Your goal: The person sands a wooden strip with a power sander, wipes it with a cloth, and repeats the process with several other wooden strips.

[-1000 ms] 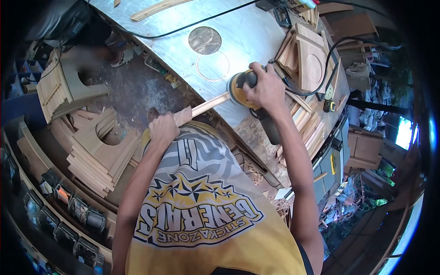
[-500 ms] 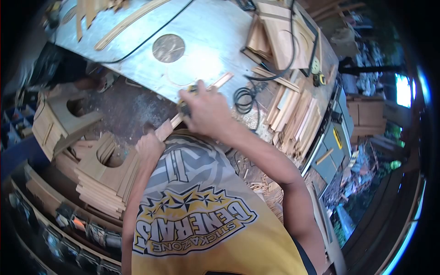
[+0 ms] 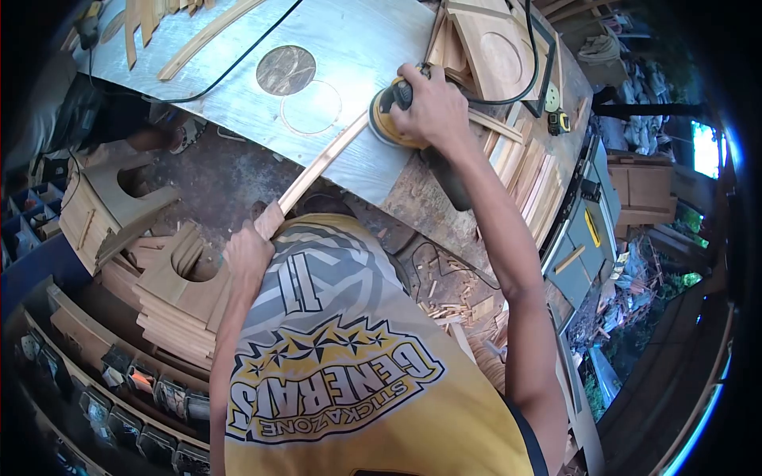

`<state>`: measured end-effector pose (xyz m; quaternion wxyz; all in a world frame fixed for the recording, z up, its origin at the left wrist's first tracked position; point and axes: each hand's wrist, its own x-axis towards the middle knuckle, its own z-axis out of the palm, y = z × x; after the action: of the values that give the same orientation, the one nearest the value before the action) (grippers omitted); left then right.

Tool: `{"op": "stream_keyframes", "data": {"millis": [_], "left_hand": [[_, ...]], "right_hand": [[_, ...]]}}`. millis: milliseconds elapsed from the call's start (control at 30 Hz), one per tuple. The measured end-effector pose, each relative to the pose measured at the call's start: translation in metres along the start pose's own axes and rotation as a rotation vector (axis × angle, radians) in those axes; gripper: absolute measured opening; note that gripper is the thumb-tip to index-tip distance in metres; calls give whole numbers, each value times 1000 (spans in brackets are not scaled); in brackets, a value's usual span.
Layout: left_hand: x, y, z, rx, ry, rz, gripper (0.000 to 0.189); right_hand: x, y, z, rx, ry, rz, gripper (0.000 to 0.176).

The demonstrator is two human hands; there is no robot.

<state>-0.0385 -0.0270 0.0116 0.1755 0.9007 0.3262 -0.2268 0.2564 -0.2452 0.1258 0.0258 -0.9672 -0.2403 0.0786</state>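
My left hand [image 3: 248, 252] is closed around the near end of a narrow wooden strip [image 3: 321, 161], which slants up over the edge of the pale work table [image 3: 230, 99]. My right hand [image 3: 436, 109] grips a yellow and black sander [image 3: 386, 115] from above, fingers wrapped over its top. The sander's round base rests at the far end of the strip, and hides that tip. A black cord [image 3: 508, 101] runs from the sander to the right.
Stacked strips [image 3: 528, 182] and wooden panels [image 3: 492, 51] lie at the right, near a tape measure [image 3: 559, 122]. Cut boards [image 3: 178, 293] are piled at the lower left. A person's foot [image 3: 186, 135] shows beyond the table's left edge.
My right hand and the sander have moved up and right along the strip, away from my body. My left hand has shifted slightly down and left, still holding the strip.
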Motion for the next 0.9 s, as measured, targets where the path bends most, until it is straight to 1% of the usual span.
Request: {"op": "stream_keyframes", "data": {"millis": [133,233,300,367,467,600,667,700,767,800,900], "left_hand": [[-2,2,1,3,27,-8,23],[-6,-2,4,2,26,-19,23],[-6,-3,7,-19,22,-43,23],[-9,-5,10,-34,-16,-39,23],[-9,-4,10,-49,-15,-38,23],[-10,-4,12,-63,-19,-66,24],[-10,-4,13,-88,-27,-46,26],[-10,-3,14,-92,-37,-63,26],[-7,-2,15,-93,-34,-18,26],[-6,-2,15,-94,-40,-27,26],[-1,3,15,-119,-3,-20,26]], "right_hand": [[18,10,-4,39,26,5,58],[26,17,-11,7,21,-5,58],[33,24,-12,-36,86,48,58],[36,25,-18,-18,73,13,59],[40,19,-21,-12,59,-3,59],[38,-1,-4,-9,22,-79,59],[33,-13,3,46,18,-38,55],[30,-20,3,33,20,-79,54],[21,-40,4,0,0,-126,54],[15,-49,4,-40,-2,-158,54],[-13,-77,2,1,-64,-193,51]]}}
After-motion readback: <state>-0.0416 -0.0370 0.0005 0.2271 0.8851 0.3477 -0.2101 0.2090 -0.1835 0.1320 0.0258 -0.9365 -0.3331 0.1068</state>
